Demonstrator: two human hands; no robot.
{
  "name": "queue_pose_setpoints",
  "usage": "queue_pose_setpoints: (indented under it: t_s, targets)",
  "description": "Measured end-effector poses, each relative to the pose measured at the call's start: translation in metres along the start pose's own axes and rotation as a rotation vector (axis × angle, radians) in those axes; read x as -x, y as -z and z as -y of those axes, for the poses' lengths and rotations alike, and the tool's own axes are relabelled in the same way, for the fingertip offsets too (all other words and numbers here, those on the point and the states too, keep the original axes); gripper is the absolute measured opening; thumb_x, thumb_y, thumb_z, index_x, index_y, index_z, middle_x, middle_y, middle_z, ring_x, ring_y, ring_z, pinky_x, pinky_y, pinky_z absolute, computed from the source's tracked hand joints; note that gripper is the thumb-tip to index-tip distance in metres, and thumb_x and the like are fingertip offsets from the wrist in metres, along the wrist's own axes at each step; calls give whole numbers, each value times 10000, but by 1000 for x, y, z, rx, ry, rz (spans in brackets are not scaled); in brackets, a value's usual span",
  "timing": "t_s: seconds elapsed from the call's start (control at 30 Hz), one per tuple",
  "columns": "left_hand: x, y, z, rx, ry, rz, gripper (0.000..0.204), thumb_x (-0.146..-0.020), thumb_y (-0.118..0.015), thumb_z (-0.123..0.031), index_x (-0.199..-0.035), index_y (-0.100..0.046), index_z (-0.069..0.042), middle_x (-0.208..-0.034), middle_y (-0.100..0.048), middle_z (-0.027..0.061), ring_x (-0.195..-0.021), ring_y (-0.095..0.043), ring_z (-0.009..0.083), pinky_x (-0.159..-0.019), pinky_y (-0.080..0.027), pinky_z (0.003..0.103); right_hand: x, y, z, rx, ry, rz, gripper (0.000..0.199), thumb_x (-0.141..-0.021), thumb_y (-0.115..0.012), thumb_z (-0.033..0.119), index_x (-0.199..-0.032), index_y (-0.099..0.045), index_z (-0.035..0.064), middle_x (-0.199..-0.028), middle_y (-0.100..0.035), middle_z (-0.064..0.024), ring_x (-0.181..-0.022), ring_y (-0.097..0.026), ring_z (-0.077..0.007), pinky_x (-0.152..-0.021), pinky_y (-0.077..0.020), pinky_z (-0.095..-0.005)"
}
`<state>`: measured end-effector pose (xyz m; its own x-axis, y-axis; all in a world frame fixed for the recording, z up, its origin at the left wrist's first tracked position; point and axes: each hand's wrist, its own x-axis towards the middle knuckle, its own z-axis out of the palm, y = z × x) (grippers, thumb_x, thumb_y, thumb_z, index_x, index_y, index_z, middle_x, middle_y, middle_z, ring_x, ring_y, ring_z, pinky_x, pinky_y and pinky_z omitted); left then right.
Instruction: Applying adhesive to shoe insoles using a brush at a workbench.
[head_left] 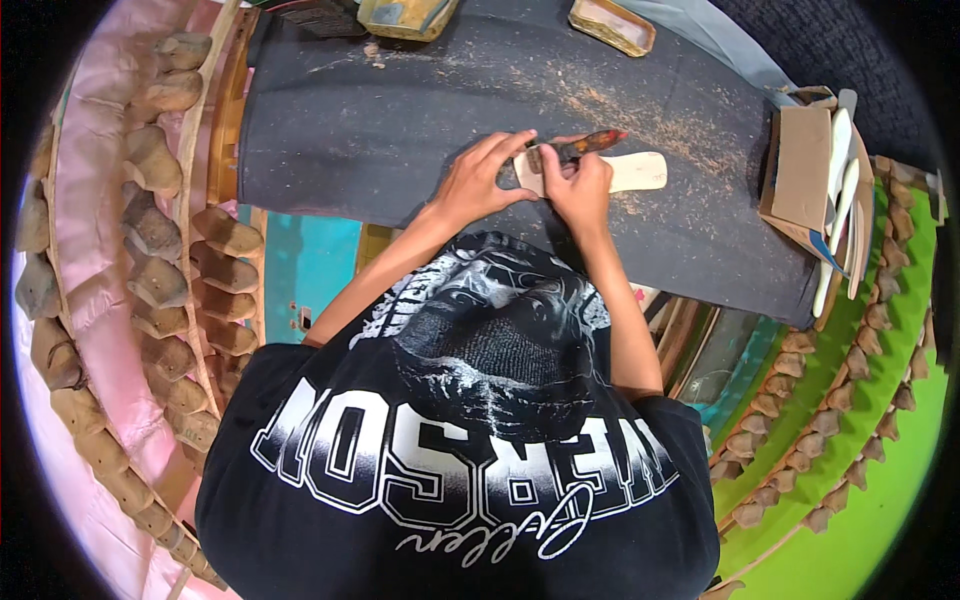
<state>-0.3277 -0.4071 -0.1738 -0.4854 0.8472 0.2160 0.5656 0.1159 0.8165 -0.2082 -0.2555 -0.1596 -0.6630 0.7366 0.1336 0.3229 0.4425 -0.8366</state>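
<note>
A pale, flat wooden piece (640, 172), broad at the left and narrowing to a rounded handle-like right end, lies on the dark cloth in front of me. My left hand (478, 182) grips its broad left end, thumb on the near side and fingers on the far side. In my right hand (580, 192) is a hand tool with a worn orange-red handle (598, 142) that points up and to the right. Its dark front part rests over the wood between my hands. My fingers hide the working edge, so its exact kind is unclear.
Wood shavings (670, 115) are scattered over the dark cloth (340, 150). Two shallow containers (408, 18) (612, 25) stand at the far edge. A cardboard box (797, 165) with long white pieces (842, 190) is at right. Racks of brown shaped pieces (150, 235) (840, 395) flank both sides.
</note>
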Motion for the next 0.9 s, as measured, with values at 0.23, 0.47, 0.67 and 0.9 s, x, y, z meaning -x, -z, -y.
queue_pose_setpoints:
  t_s: [0.23, 0.47, 0.67, 0.9]
  targets:
    - [-1, -4, 1, -6, -24, -44, 975, -656, -990, -272, -1519, -555, -145, -1202, -698, 108, -1083, -720, 275, -945, -584, 407, -1, -2, 0, -44, 129, 35, 278, -921, -824, 215, -938, -767, -57, -703, -750, -142, -543, -676, -181, -551, -520, -315]
    - [0, 0, 0, 4, -17, -27, 995, -663, -988, -247, -1540, -531, -138, -1348, -642, 123, -1096, -718, 267, -971, -584, 404, -10, 8, 2, -33, 12, 85, 246, -907, -823, 185, -994, -767, -38, -806, -766, -222, -706, -785, -286, -649, -590, -376]
    - [-1, 3, -1, 4, -43, -13, 990, -690, -961, -268, -1559, -502, -148, -1405, -617, 133, -1256, -627, 352, -1052, -537, 464, -27, 15, -4, -50, 92, 162, 286, -896, -833, 219, -1035, -771, -24, -757, -734, -196, -626, -720, -227, -600, -543, -356]
    - [-4, 4, -1, -92, -110, 32, 1025, -698, -911, -274, -1603, -446, -148, -1441, -631, 140, -1400, -535, 344, -1272, -275, 582, -28, 17, -7, -93, 71, 287, 375, -884, -849, 290, -1050, -763, -36, -698, -698, -185, -619, -707, -236, -601, -537, -391]
